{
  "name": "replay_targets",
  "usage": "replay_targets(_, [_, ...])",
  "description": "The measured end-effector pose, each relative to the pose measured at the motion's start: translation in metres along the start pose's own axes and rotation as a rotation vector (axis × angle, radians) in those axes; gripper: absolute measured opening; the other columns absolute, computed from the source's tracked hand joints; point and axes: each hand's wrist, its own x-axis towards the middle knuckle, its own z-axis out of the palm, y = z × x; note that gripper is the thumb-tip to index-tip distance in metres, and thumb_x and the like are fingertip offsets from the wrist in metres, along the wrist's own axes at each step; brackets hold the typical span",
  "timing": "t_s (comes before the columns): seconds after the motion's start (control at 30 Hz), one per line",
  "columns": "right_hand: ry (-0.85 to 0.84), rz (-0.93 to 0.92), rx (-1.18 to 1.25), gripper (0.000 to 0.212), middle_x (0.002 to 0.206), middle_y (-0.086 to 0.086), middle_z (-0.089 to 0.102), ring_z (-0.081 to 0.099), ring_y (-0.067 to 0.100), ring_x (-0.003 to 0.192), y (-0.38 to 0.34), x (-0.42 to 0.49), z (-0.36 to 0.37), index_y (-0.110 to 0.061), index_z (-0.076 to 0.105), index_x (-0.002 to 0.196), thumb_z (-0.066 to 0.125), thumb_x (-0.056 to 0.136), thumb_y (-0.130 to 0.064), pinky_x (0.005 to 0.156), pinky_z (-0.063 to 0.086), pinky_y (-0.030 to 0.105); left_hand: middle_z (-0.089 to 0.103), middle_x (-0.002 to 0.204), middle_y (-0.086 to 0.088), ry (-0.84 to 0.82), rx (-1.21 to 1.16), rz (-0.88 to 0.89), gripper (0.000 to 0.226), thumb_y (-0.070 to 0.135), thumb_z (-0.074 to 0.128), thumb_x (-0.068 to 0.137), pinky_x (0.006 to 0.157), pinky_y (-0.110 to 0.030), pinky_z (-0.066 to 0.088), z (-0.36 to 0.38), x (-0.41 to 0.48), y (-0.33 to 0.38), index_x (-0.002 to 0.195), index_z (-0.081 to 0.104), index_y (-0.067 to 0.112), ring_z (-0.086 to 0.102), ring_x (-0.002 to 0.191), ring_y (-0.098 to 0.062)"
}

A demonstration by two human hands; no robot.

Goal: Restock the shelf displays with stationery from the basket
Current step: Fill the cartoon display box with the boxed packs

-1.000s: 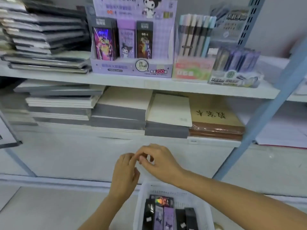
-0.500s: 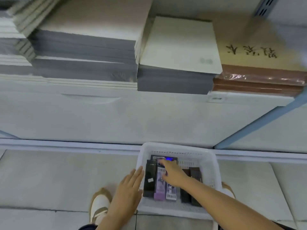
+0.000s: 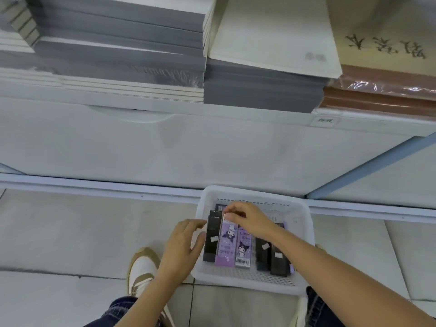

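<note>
Change: right hand has gone from resting on the packs to pinching one; left hand has come in to the basket's side.
Right hand: thumb and fingers pinch the 12 o'clock end of a purple pack.
Left hand: fingers loose and slightly spread at the basket's 9 o'clock wall, tips just beside a black pack; contact cannot be told.
Purple pack: in the basket, in its 9 o'clock half, lying 12 to 6 o'clock, one edge over the black pack.
Second purple pack: touching the first at its 3 o'clock side, barcode at the 6 o'clock end.
Dark packs: two, at 4 o'clock in the basket.
Basket: white, perforated, on the floor, at 5 o'clock of the view.
Shelf: 12 o'clock of the basket; carries grey stacks and, at 2 o'clock, a brown wrapped stack.
Shoe: 8 o'clock of the basket.
</note>
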Motion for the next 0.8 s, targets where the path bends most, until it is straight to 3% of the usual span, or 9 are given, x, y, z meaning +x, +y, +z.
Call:
replay_targets(0.1, [0.022,-0.029,0.211,0.01,0.099,-0.01,0.071,0.066,0.002,0.093,-0.018,0.001,0.002,-0.029,0.067,0.1,0.063,0.092,-0.025,0.081,0.053,0.018,0.072,0.096,0.008,-0.231,-0.452,-0.259,0.033,0.041,0.062,0.089,0.082,-0.027,0.056,-0.001,0.008,0.015,0.119,0.056,0.028,0.068,0.089,-0.005])
replay_targets(0.17, [0.027,-0.046,0.284,0.01,0.099,-0.009,0.073,0.068,0.004,0.094,-0.027,0.003,0.008,-0.03,0.069,0.099,0.065,0.091,-0.024,0.081,0.053,0.018,0.074,0.094,0.0,-0.252,-0.577,-0.343,0.031,0.035,0.067,0.087,0.08,-0.035,0.058,0.001,0.011,0.016,0.114,0.059,0.022,0.072,0.086,-0.016])
replay_targets(0.23, [0.032,-0.036,0.365,0.011,0.1,-0.004,0.073,0.069,0.008,0.093,-0.029,0.007,0.013,-0.027,0.069,0.101,0.062,0.093,-0.024,0.077,0.055,0.02,0.073,0.088,-0.005,-0.174,-0.573,-0.405,0.02,0.02,0.065,0.091,0.072,-0.034,0.06,-0.001,0.014,0.012,0.11,0.06,0.013,0.072,0.077,-0.021])
replay_targets(0.3, [0.076,0.041,0.418,0.015,0.103,0.001,0.071,0.068,0.015,0.095,-0.022,0.01,0.019,-0.02,0.064,0.108,0.055,0.097,-0.024,0.079,0.058,0.029,0.072,0.086,-0.004,-0.09,-0.52,-0.465,0.016,0.016,0.06,0.094,0.062,-0.024,0.058,-0.004,0.016,0.003,0.108,0.058,0.008,0.072,0.069,-0.017])
replay_targets(0.4, [0.172,0.261,0.194,0.024,0.115,0.004,0.064,0.062,0.018,0.104,0.002,0.012,0.03,-0.016,0.053,0.119,0.053,0.098,-0.026,0.095,0.052,0.039,0.072,0.089,-0.008,-0.012,-0.515,-0.579,0.01,0.016,0.058,0.095,0.061,-0.026,0.058,-0.007,0.014,-0.008,0.103,0.055,0.009,0.072,0.069,-0.018])
replay_targets(0.47, [0.121,0.383,0.079,0.039,0.123,0.003,0.058,0.056,0.017,0.108,0.018,0.011,0.041,-0.014,0.045,0.13,0.055,0.096,-0.031,0.097,0.046,0.035,0.073,0.09,-0.009,-0.004,-0.584,-0.637,0.006,0.013,0.056,0.096,0.06,-0.028,0.058,-0.005,0.011,-0.011,0.1,0.053,0.009,0.073,0.069,-0.019])
replay_targets(0.53, [0.077,0.423,0.127,0.049,0.127,0.004,0.055,0.052,0.014,0.108,0.024,0.014,0.054,-0.012,0.039,0.135,0.058,0.094,-0.032,0.095,0.043,0.03,0.073,0.088,-0.008,0.001,-0.622,-0.653,0.006,0.012,0.055,0.097,0.056,-0.023,0.056,-0.004,0.01,-0.012,0.1,0.052,0.008,0.072,0.066,-0.018])
replay_targets(0.67, [0.142,0.441,0.214,0.047,0.128,0.006,0.059,0.056,0.02,0.117,0.025,0.026,0.076,-0.009,0.047,0.129,0.065,0.09,-0.028,0.1,0.046,0.036,0.072,0.088,-0.008,-0.018,-0.601,-0.64,0.004,0.014,0.054,0.098,0.055,-0.021,0.055,-0.002,0.013,-0.014,0.098,0.051,0.012,0.071,0.064,-0.015])
replay_targets(0.8, [0.187,0.48,0.23,0.036,0.122,0.007,0.062,0.059,0.02,0.11,0.026,0.03,0.083,-0.008,0.052,0.12,0.063,0.092,-0.026,0.096,0.047,0.035,0.072,0.085,-0.01,-0.01,-0.639,-0.639,0.004,0.01,0.053,0.097,0.053,-0.021,0.054,-0.002,0.014,-0.015,0.094,0.05,0.01,0.07,0.06,-0.013])
